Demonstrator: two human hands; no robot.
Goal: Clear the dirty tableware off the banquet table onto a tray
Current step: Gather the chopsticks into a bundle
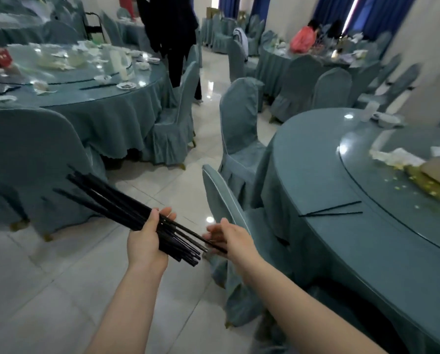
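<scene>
Bundle of black chopsticks (pixel 126 208) — slim, glossy rods — is gripped in the left hand (pixel 147 238) over the tiled floor; one end is pinched by the right hand (pixel 229 238). A loose pair (pixel 331 210) is left on the teal-clothed round table (pixel 328 251).

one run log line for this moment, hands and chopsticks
left hand: grips bundle of black chopsticks | right hand: pinches bundle's near tips | loose black chopstick pair: on teal round table | tray: not in view

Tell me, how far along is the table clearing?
Partly done. The left hand grips a bundle of chopsticks already gathered; the right hand touches its tips. Left: two chopsticks and scraps on the near table, dishes on the far one. No tray shows.
</scene>
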